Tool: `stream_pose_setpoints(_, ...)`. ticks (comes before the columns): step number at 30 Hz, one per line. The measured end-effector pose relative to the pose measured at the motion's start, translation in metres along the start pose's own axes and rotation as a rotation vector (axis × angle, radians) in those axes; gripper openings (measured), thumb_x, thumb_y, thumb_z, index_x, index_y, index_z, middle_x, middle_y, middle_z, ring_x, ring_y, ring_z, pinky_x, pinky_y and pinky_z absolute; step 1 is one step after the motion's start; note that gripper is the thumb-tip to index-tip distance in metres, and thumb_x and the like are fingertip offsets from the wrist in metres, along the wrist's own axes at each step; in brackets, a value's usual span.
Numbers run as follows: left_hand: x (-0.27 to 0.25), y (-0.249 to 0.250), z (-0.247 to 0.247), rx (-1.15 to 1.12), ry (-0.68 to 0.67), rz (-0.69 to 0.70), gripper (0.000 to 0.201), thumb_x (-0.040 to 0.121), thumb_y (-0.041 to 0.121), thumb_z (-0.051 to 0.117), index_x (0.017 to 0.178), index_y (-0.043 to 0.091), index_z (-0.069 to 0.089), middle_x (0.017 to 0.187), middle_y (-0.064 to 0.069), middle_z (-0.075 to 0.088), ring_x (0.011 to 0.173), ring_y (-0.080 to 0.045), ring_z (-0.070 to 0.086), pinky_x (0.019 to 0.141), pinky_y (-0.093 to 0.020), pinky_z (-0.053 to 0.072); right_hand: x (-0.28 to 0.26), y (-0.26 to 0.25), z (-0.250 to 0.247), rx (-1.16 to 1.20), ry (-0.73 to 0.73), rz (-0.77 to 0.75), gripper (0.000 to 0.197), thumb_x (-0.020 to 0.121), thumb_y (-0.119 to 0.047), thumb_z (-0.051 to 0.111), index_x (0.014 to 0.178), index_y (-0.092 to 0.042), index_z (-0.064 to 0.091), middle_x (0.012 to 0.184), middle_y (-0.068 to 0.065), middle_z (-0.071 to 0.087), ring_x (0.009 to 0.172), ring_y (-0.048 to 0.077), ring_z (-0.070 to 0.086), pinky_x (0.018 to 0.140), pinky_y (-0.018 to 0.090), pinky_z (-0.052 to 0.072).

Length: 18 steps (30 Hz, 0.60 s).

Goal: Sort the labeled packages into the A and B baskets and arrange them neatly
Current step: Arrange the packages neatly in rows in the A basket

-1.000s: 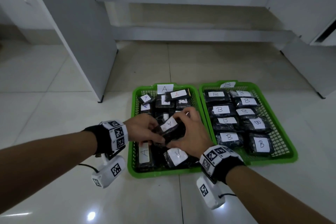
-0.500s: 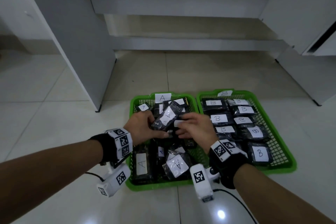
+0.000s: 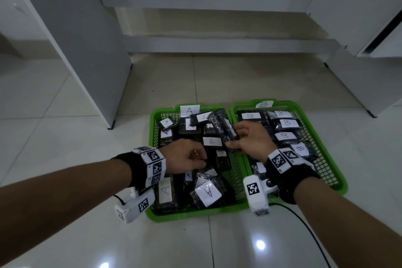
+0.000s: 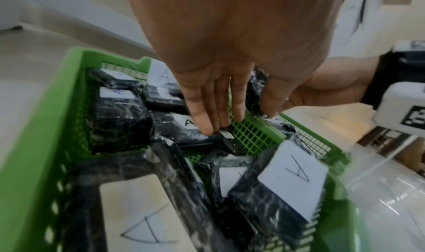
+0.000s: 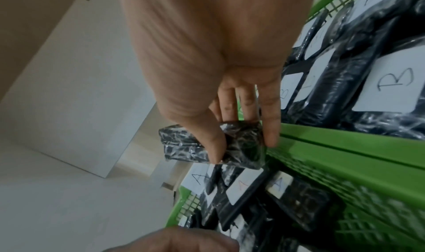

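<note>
The green A basket (image 3: pixel 195 215) holds several black wrapped packages with white A labels, lying at mixed angles. The B basket (image 3: pixel 341 189) to its right holds B packages in tidy rows. My right hand (image 3: pixel 233 136) pinches one black package (image 3: pixel 221 124) between thumb and fingers above the A basket's back right part; its label is hidden. In the right wrist view that package (image 5: pixel 184 146) sticks out left of my right hand (image 5: pixel 243 150). My left hand (image 3: pixel 202 159) reaches down into the A basket with straight fingers (image 4: pixel 207 125) touching a small package (image 4: pixel 224 135).
Both baskets sit on a glossy white tiled floor (image 3: pixel 87 159). A grey cabinet panel (image 3: pixel 87 50) stands at the back left and white furniture (image 3: pixel 359 82) at the back right. A black cable (image 3: pixel 304 224) trails from my right wrist camera.
Both hands held the package a moment ago. Now only my right hand holds it, farther back and right with the label turned away; my left hand has dropped into the A basket.
</note>
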<state>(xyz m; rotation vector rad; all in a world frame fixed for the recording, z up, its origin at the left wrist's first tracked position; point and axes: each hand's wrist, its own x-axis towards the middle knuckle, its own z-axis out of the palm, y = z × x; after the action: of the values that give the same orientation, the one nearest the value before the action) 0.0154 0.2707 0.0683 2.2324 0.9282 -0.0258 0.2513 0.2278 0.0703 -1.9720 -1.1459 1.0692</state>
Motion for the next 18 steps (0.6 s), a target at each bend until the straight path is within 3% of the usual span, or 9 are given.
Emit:
stream_pose_setpoints(3,0.006,0.002,0.016,0.138,-0.133,-0.015,0.025,0.098,0.031,0.052,0.113,0.018,0.067,0.109,0.002,0.068,0.093,-0.011,0.061,0.082,-0.024,0.048,-0.002,0.011,0.006,-0.009,-0.013,0.035,0.062,0.063,-0.016,0.097,0.117,-0.019,0.065,0.106,-0.001,0.066,0.099,0.021,0.069,0.085,0.047,0.062)
stream_pose_setpoints(6,0.014,-0.001,0.03,0.172,-0.232,-0.048,0.029,0.102,0.029,0.045,0.114,0.012,0.064,0.115,-0.005,0.065,0.103,-0.022,0.061,0.091,-0.032,0.049,-0.005,0.02,0.009,0.027,-0.013,0.039,0.059,0.064,-0.019,0.097,0.113,-0.019,0.063,0.106,0.001,0.064,0.096,0.022,0.069,0.076,0.045,0.064)
stream_pose_setpoints(10,0.027,0.005,0.043,0.226,-0.266,-0.116,0.04,0.103,0.038,0.04,0.126,0.009,0.057,0.124,-0.01,0.058,0.113,-0.025,0.056,0.096,-0.032,0.045,-0.006,0.026,0.006,0.095,-0.02,0.06,0.07,0.067,-0.022,0.095,0.126,-0.012,0.061,0.116,0.007,0.065,0.1,0.026,0.07,0.076,0.044,0.064)
stream_pose_setpoints(13,0.036,0.01,0.054,0.249,-0.26,-0.161,0.052,0.099,0.049,0.044,0.135,0.01,0.045,0.13,-0.012,0.056,0.115,-0.027,0.056,0.097,-0.036,0.047,-0.004,0.03,0.003,0.193,-0.038,0.086,0.063,0.069,-0.017,0.094,0.122,-0.009,0.061,0.111,0.011,0.069,0.096,0.028,0.073,0.077,0.047,0.064)
stream_pose_setpoints(15,0.04,0.012,0.057,0.221,-0.26,-0.202,0.062,0.094,0.054,0.05,0.137,0.011,0.041,0.132,-0.011,0.055,0.115,-0.026,0.056,0.097,-0.038,0.049,-0.004,0.031,0.001,0.235,-0.048,0.09,0.05,0.073,-0.012,0.091,0.113,-0.01,0.061,0.099,0.006,0.07,0.094,0.027,0.074,0.08,0.05,0.063)
stream_pose_setpoints(18,0.043,0.011,0.053,0.107,-0.283,-0.272,0.068,0.086,0.057,0.06,0.14,0.018,0.044,0.135,-0.005,0.055,0.117,-0.022,0.056,0.098,-0.035,0.05,-0.006,0.03,-0.001,0.25,-0.069,0.085,0.041,0.075,-0.009,0.089,0.103,-0.018,0.06,0.098,0.004,0.07,0.092,0.025,0.074,0.082,0.049,0.062)
